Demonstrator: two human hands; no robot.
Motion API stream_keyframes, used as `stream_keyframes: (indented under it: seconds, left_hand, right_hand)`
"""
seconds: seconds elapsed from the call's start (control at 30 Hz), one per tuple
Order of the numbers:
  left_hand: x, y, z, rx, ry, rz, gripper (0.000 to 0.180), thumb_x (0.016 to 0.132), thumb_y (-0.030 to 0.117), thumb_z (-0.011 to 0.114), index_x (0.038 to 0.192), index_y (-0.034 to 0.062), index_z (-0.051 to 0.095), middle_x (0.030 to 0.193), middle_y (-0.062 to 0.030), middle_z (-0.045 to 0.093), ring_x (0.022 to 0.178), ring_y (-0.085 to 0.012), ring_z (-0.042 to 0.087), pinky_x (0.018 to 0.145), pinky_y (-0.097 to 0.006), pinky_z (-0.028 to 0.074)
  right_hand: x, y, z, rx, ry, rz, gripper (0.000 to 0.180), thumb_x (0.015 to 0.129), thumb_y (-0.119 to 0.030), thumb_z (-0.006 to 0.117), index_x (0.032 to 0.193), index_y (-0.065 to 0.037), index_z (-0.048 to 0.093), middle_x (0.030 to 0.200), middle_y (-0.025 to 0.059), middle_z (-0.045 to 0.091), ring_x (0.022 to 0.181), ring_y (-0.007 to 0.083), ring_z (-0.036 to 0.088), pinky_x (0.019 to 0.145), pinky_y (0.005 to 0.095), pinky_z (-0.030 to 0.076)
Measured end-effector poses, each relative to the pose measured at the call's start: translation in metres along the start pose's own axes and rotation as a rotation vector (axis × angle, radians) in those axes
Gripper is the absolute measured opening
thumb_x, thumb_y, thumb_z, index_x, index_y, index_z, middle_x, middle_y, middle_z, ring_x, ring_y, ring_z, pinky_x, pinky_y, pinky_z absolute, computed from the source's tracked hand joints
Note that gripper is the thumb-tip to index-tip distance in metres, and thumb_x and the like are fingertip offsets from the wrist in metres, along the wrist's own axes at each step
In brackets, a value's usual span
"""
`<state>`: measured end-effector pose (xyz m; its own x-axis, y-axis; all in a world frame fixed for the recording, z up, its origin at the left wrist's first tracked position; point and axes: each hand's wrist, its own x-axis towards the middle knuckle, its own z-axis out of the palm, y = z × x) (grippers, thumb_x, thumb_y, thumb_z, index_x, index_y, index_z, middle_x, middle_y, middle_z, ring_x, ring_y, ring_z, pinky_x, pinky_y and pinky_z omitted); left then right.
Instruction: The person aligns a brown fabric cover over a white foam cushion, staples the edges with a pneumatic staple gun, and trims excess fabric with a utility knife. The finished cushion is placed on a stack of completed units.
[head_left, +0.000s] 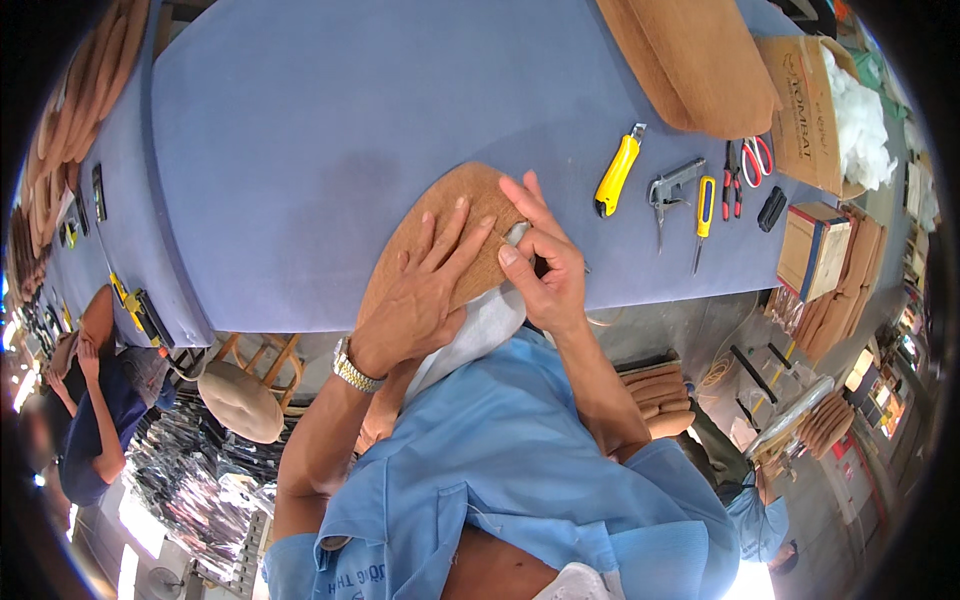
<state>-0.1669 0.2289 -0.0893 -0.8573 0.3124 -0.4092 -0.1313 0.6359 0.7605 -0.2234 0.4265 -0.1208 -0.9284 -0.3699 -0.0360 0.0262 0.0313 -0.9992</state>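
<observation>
On the blue tabletop (300,150), close to its near edge, lies a brown fabric piece (460,195), rounded at the far end. Its middle is covered by the left hand (425,275), and its near part goes out of sight behind the forearm. A white cloth (490,325) comes out from under it toward the blue shirt (470,440); where it is joined, I cannot see.

The left hand is spread nearly flat, palm down, pressing on the brown piece and not closed around anything visible; a watch (357,367) is on this wrist. The right hand (517,240) is half curled at the right edge of the piece, with thumb and forefinger close together. Between them shows a small pale bit, but whether they pinch this or the brown edge, I cannot tell.

To the right lie a yellow cutter (618,175), a grey metal gun-shaped tool (676,186), a yellow-handled screwdriver (704,210), its tip too fine to make out, and red-handled scissors (757,160). The brown stack (690,70) beyond them is cut off by the upper border. At far left, another person (95,430) is partly lost in the dark rim.
</observation>
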Motion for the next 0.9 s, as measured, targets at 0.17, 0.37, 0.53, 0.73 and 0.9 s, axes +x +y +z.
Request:
stream_keyframes:
  seconds: [0.17,0.37,0.53,0.73,0.9]
  left_hand:
    - [-0.001,0.006,-0.009,0.033,0.01,0.024,0.103,0.07,-0.002,0.07,0.165,0.0072,0.03,0.171,-0.026,0.021,0.16,-0.041,0.018,0.131,-0.053,0.017]
    - [-0.001,0.002,-0.013,-0.033,0.015,0.047,0.103,0.07,-0.002,0.068,0.165,0.0073,0.03,0.172,-0.0258,0.02,0.161,-0.0384,0.017,0.131,-0.053,0.017]
    - [-0.002,-0.006,-0.003,-0.076,-0.004,0.066,0.094,0.087,0.017,0.069,0.169,0.0256,0.024,0.177,-0.0154,0.011,0.158,-0.0527,0.011,0.125,-0.065,0.021]
    - [0.044,-0.057,0.002,-0.459,-0.049,-0.107,0.072,0.109,0.058,0.035,0.17,0.0219,0.02,0.177,-0.0152,0.01,0.163,-0.0393,-0.001,0.127,-0.061,0.005]
    - [0.055,-0.036,0.001,-0.245,-0.034,-0.182,0.073,0.111,0.059,0.026,0.169,0.0147,0.021,0.176,-0.0181,0.012,0.163,-0.0392,0.004,0.128,-0.059,0.008]
  right_hand:
    - [-0.01,0.0,0.011,-0.026,0.139,0.023,0.027,0.093,-0.004,0.071,0.073,0.001,0.053,0.162,0.0305,0.041,0.153,0.0381,0.039,0.117,0.0436,0.038]
    - [-0.015,-0.002,0.011,0.028,0.134,0.2,0.026,0.094,-0.008,0.071,0.073,0.001,0.057,0.165,0.033,0.036,0.147,0.0239,0.045,0.1,0.0336,0.044]
    - [-0.02,0.015,0.009,0.233,0.157,0.215,0.027,0.094,-0.006,0.069,0.069,0.0,0.059,0.166,0.0313,0.034,0.154,0.0279,0.038,0.106,0.0354,0.042]
    - [-0.021,0.028,0.007,0.285,0.12,0.226,0.027,0.094,-0.006,0.07,0.069,-0.001,0.061,0.168,0.0296,0.031,0.157,0.0302,0.033,0.113,0.0372,0.038]
    - [-0.019,0.028,0.003,0.287,0.098,0.238,0.026,0.094,-0.007,0.07,0.07,-0.001,0.063,0.169,0.0279,0.03,0.156,0.0298,0.035,0.115,0.038,0.036]
